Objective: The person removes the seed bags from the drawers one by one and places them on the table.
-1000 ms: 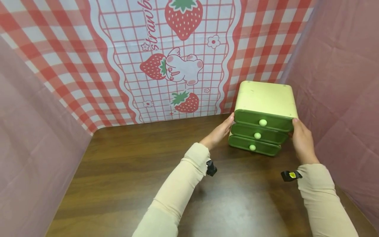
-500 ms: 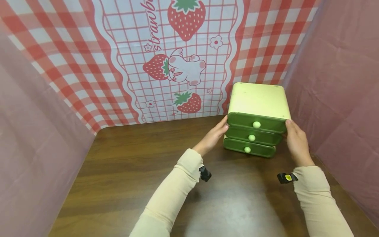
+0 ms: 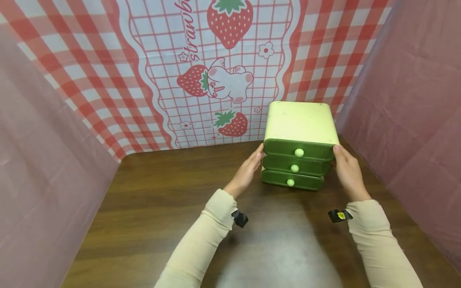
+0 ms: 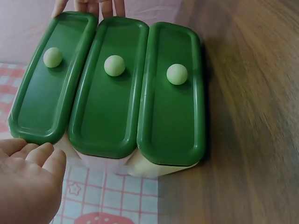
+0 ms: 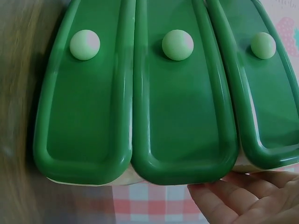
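Between my two hands stands a small cream cabinet [image 3: 301, 122] with three dark green drawers [image 4: 107, 93], all pushed in. Each drawer front has a round pale green knob [image 5: 177, 45]. My left hand [image 3: 245, 174] touches the cabinet's left side near the top drawer, its fingers fairly straight. On the opposite side my right hand [image 3: 348, 174] presses the upper right, with the thumb at the top drawer's corner and the fingers along the side. In the right wrist view the fingertips lie partly hidden beside the upper drawers. Whether the base touches the table cannot be told.
A brown wooden table [image 3: 173, 224] lies under the cabinet. Behind it hangs a red-and-white checked cloth [image 3: 223, 80] with strawberry prints. Pink cloths, a left one [image 3: 43, 160] and a right one [image 3: 414, 120], close off the sides.
The cabinet has shifted left across the back of the table, turning slightly to face me more squarely. Both hands have moved left with it, keeping their places on its sides.
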The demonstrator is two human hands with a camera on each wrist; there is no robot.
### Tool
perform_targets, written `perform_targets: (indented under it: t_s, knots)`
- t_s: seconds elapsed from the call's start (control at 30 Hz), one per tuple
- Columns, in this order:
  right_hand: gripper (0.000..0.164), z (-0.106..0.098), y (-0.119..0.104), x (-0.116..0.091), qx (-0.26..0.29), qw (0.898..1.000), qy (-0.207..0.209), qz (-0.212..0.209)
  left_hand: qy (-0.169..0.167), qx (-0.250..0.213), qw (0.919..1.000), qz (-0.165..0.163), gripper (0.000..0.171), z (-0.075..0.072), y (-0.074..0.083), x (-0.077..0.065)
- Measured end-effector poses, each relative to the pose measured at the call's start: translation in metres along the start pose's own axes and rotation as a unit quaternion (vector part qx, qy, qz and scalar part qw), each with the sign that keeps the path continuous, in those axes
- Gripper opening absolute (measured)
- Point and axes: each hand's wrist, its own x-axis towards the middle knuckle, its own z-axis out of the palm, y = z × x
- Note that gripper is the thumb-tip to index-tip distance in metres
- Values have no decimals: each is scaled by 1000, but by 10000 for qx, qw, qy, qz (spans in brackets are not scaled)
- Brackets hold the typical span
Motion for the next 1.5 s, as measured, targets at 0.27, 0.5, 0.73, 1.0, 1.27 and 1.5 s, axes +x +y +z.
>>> perform_targets:
  t_s: [0.27,0.5,0.73,1.0,1.27,1.5]
  knots:
    - [73,18,-7,-2,102,9997,-167,-135,201,-148,9996,148,59,-14,-4,-20]
    - [71,34,-12,-2,106,9993,-220,-290,377,-122,9990,195,64,-25,-3,-38]
    - [65,50,-20,2,152,9981,-359,-477,529,84,9984,161,63,-41,3,-50]
    - [63,72,-29,1,79,9964,-513,-677,778,206,9966,173,66,-58,6,-70]
    - [62,92,-37,-2,142,9936,-760,-821,1060,112,9940,246,66,-71,6,-92]
    - [62,104,-41,-3,219,9921,-848,-896,1186,92,9925,274,70,-78,5,-106]
